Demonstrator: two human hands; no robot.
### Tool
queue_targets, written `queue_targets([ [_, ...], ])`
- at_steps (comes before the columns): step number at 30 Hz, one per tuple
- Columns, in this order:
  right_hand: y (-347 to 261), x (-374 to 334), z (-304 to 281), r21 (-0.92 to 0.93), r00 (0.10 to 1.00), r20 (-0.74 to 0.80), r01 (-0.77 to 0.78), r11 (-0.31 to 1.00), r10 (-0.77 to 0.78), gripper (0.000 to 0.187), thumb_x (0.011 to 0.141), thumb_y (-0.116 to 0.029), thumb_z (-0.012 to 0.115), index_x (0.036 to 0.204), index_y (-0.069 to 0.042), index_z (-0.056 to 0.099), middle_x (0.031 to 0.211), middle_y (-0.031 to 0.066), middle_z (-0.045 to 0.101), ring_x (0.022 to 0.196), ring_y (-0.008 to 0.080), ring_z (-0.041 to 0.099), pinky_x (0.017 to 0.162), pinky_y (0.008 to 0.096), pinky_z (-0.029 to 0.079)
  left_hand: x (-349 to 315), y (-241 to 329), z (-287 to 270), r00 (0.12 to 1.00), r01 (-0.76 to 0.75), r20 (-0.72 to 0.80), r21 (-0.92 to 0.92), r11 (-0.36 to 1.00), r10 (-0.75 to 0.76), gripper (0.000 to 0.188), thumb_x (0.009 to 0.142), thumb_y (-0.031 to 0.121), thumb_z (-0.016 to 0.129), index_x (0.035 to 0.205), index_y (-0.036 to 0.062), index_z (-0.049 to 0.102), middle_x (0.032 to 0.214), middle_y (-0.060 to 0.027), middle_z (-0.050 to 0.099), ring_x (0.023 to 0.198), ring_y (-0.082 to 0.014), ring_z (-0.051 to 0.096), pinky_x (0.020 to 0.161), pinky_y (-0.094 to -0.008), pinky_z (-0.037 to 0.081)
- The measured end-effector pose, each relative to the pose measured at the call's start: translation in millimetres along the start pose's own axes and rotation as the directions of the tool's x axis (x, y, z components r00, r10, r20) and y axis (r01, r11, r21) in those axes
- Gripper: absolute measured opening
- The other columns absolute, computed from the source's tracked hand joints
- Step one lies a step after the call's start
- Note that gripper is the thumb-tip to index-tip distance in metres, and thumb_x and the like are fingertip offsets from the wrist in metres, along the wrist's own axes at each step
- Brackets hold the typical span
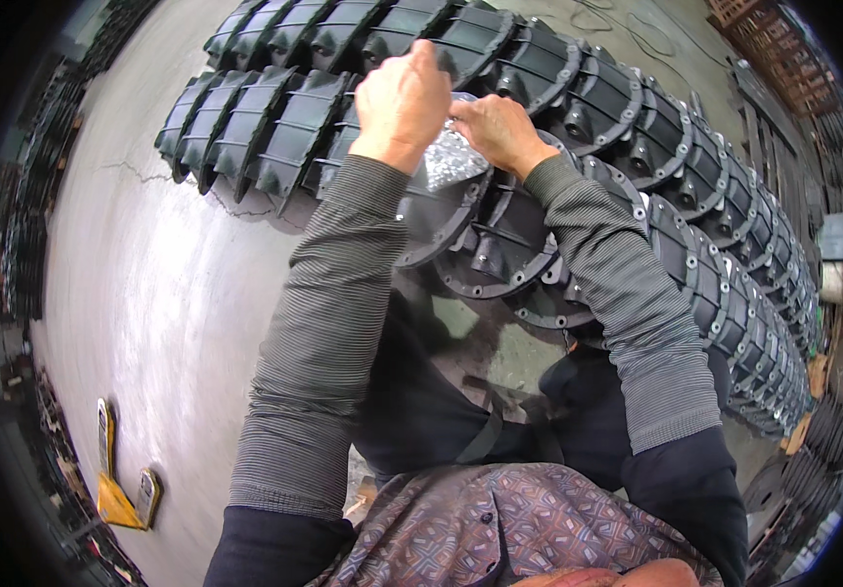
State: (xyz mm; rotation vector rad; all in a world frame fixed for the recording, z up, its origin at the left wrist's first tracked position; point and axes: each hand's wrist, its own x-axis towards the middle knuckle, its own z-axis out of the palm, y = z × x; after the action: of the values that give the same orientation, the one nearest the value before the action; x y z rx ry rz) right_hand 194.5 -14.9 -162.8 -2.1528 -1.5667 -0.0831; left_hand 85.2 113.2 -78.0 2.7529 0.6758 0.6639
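Between my hands hangs a clear plastic bag [454, 162] filled with small shiny metal pieces, too small to name. My left hand [403, 102] is closed at the bag's upper left side, its fingers mostly hidden behind the back of the hand. At the bag's upper right edge, my right hand [501, 131] pinches the plastic. The bag sits over long rows of dark ribbed castings [519, 235] with round flanges and bolt holes. Both forearms reach forward in striped grey sleeves.
A yellow pallet jack [124, 497] stands on the pale floor at the lower left. Dark stacked parts [35, 210] line the left side. Brown crates [774, 49] are at the far right, with stacks of round dark parts [822, 450] below them.
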Motion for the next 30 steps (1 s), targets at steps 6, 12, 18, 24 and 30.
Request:
queue_targets([
  [6,10.8,-37.9,-45.0,0.627,0.963,0.152,-0.268,0.732,0.222,0.026,0.095,-0.018,0.066,0.115,-0.004,0.073,0.084,0.0112,0.074,0.070,0.0171,0.072,0.067,0.0326,0.056,2.3,15.2,1.4,0.994,-0.058,-0.096,-0.038,0.998,0.054,0.035,0.094,0.034,0.068,0.120,0.0108,0.069,0.098,-0.0200,0.077,0.094,-0.0414,0.074,0.084,-0.0493,0.058],
  [12,35.9,-129.0,-113.6,0.929,0.879,0.148,-0.281,0.241,0.453,0.027,0.107,-0.017,0.058,0.125,0.002,0.066,0.105,0.0109,0.075,0.084,0.0141,0.071,0.070,0.0255,0.054,3.3,37.0,5.5,0.997,-0.048,-0.072,-0.125,0.991,0.039,0.036,0.094,0.032,0.066,0.123,0.0131,0.070,0.102,-0.0213,0.076,0.098,-0.0428,0.073,0.087,-0.0503,0.057],
  [18,41.9,-254.3,-181.8,0.970,0.822,0.179,-0.238,0.040,0.540,0.025,0.109,-0.017,0.055,0.125,0.000,0.063,0.111,0.0124,0.073,0.095,0.0175,0.071,0.077,0.0270,0.054,-1.0,80.1,14.4,0.994,-0.103,0.002,-0.264,0.959,0.107,0.033,0.094,0.033,0.068,0.120,0.0131,0.071,0.094,-0.0162,0.077,0.094,-0.0392,0.073,0.082,-0.0469,0.056],
  [24,48.2,-385.5,-216.7,0.943,0.615,0.096,-0.309,0.127,0.783,0.017,0.101,-0.017,0.070,0.113,-0.004,0.071,0.102,0.0050,0.073,0.088,0.0128,0.069,0.076,0.0255,0.052,-12.9,128.7,32.5,0.960,-0.198,0.123,-0.336,0.921,0.252,0.033,0.095,0.030,0.070,0.122,0.0117,0.073,0.092,-0.0135,0.077,0.088,-0.0326,0.075,0.080,-0.0405,0.056],
  [30,54.4,-488.8,-208.7,0.781,0.184,-0.039,-0.607,0.145,0.982,0.020,0.096,-0.011,0.071,0.111,0.001,0.075,0.093,0.0051,0.074,0.079,0.0114,0.069,0.070,0.0244,0.055,-33.7,167.5,28.0,0.907,-0.294,0.167,-0.403,0.867,0.386,0.028,0.099,0.028,0.067,0.118,0.0080,0.073,0.076,-0.0097,0.070,0.068,-0.0225,0.067,0.068,-0.0349,0.053],
])
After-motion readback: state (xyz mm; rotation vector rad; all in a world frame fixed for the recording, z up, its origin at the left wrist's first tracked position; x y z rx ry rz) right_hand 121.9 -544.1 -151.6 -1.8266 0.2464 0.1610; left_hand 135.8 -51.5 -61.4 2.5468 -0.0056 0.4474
